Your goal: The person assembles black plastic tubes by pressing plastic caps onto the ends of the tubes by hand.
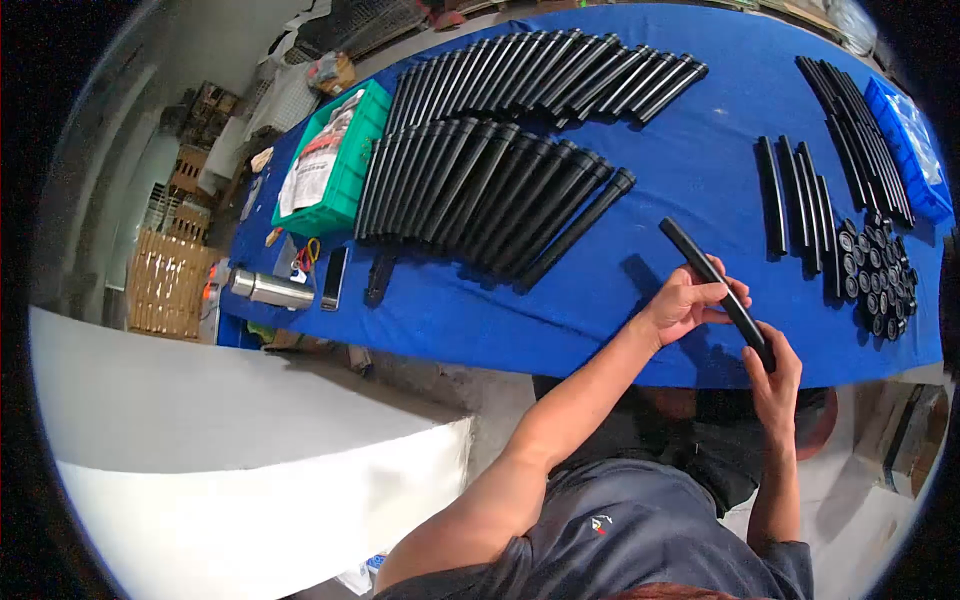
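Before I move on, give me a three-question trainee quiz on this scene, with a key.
1. True or false: the bare left hand and bare right hand both touch one slim black tube.
2. Which of these lies nearest the silver metallic cylinder? A: flat black-framed phone; B: blue plastic bin; C: the held tube.
3. On which picture side of that tube are the small round black parts?
Key: 1 true; 2 A; 3 right.

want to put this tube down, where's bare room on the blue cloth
Free: the cloth between collared tubes and plain tubes, beyond the hands; also between collared tubes and near edge, left of the hands. Crowded: left, green crate, phone and collared tubes; right, plain tubes, rings and blue crate.
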### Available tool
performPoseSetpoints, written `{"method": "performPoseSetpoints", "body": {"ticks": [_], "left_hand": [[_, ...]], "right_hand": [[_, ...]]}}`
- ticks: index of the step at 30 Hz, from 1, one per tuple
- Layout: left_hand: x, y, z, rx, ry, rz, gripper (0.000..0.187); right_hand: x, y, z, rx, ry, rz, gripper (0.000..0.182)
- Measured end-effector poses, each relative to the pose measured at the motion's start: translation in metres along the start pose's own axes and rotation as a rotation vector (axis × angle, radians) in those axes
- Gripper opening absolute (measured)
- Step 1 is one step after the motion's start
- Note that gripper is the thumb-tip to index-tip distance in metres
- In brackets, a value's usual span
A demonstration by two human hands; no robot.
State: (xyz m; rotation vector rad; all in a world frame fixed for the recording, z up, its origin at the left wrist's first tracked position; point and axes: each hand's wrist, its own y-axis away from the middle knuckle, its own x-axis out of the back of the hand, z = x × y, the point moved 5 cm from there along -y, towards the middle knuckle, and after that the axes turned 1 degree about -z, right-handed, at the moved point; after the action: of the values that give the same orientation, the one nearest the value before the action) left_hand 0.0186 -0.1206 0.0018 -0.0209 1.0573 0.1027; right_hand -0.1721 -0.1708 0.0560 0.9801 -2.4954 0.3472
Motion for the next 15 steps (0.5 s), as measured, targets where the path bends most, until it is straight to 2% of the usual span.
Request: {"method": "performPoseSetpoints", "body": {"ticks": [4, 5, 6, 8, 9, 12, 13, 15], "left_hand": [[0.004, -0.001, 0.001, -0.028, -0.037, 0.053, 0.026], [0.005, -0.002, 0.001, -0.039, -0.016, 0.03, 0.027], [0.003, -0.001, 0.003, -0.043, -0.013, 0.014, 0.027], [-0.004, -0.001, 0.002, -0.043, -0.003, -0.024, 0.028], [-0.005, -0.001, 0.001, -0.054, -0.006, 0.012, 0.027], [-0.002, -0.003, -0.002, 0.005, -0.113, 0.072, 0.027], [-0.001, -0.005, -0.002, -0.004, -0.093, 0.049, 0.027], [0.002, -0.006, -0.001, -0.031, -0.057, 0.014, 0.027]], "right_hand": [[-0.005, 0.0, -0.011, 0.156, 0.218, 0.061, 0.037], [-0.008, -0.001, -0.011, 0.04, -0.006, 0.039, 0.035], [-0.007, 0.001, 0.003, -0.322, -0.335, -0.126, 0.034], [-0.008, 0.0, 0.014, -0.452, -0.536, -0.131, 0.033], [-0.006, -0.002, 0.016, -0.314, -0.362, -0.105, 0.036], [-0.002, -0.001, -0.009, 0.341, 0.364, 0.171, 0.041], [-0.001, -0.002, 0.003, 0.104, 0.234, 0.001, 0.048], [0.005, -0.003, -0.026, 0.251, 0.394, 0.127, 0.05]]}}
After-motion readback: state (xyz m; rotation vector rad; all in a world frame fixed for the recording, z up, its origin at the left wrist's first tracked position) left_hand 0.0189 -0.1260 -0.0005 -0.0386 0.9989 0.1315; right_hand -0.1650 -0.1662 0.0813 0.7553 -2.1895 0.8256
